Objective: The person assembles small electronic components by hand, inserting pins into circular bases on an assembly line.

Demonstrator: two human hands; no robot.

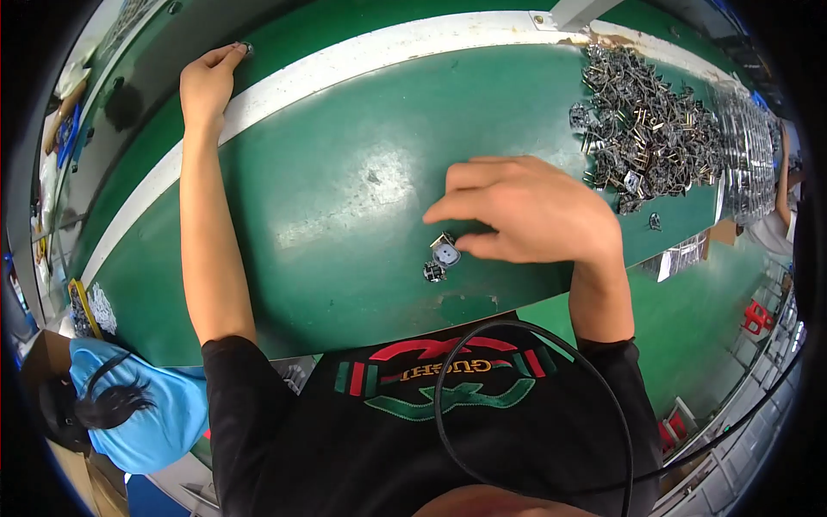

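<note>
My left hand (211,82) is stretched to the far left, beyond the white rail. Thumb and fingers pinch a small dark part (247,48), mostly hidden by the fingertips. Over the middle of the green table, my right hand (525,207) hovers with thumb and forefinger apart. Just by its thumb tip lies a small plug-like part with a grey face (445,252) and brass pins. A black part (434,272) sits against it on the near side. Whether the thumb touches the grey-faced part, I cannot tell.
A large heap of black parts with brass pins (655,129) covers the table's right end, beside stacked clear plastic trays (746,159). One loose part (655,221) lies near the edge. A white rail (345,69) borders the far side. A person in blue (155,409) is at lower left.
</note>
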